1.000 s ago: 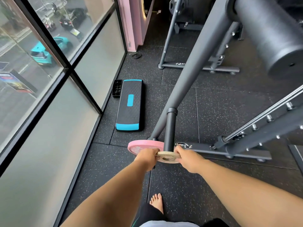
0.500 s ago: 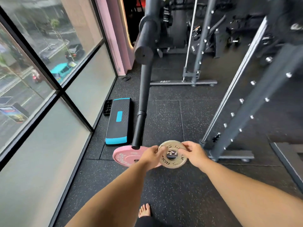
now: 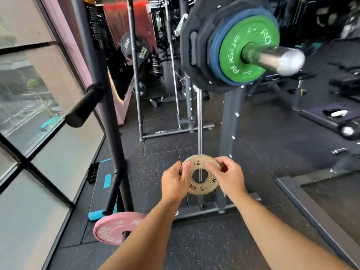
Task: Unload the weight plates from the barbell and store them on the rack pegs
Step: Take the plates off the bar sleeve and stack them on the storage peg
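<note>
a: what do we have at the far left?
b: a tall window [image 3: 29, 117], and beside it a dark rack post [image 3: 97, 55] with a black upper peg [image 3: 83, 108] sticking out to its left.
a: and lower down?
b: a lower peg [image 3: 113, 191] slants down off the same post, in front of a black and blue step platform [image 3: 103, 188] lying on the floor [image 3: 214, 240]. just below that peg's end we see a pink plate [image 3: 113, 228], low near the floor, with a dark stub at its hole.
a: then our hands?
b: yes, in the middle. our left hand [image 3: 174, 182] pinches the left edge of the small tan plate [image 3: 202, 189], thumb on the face and fingers behind. our right hand [image 3: 230, 178] has its fingers curled round the right edge. we hold the plate up in the air between both hands, face toward us, well apart from the pegs and from the barbell. a thin chrome rod shows through its hole, behind it.
a: and up to the right?
b: the barbell sleeve [image 3: 280, 58] points toward us, chrome and blurred. a green plate [image 3: 243, 49] sits outermost on it, touching a blue plate [image 3: 214, 53] behind it, with a thick black plate [image 3: 194, 45] behind that.
</note>
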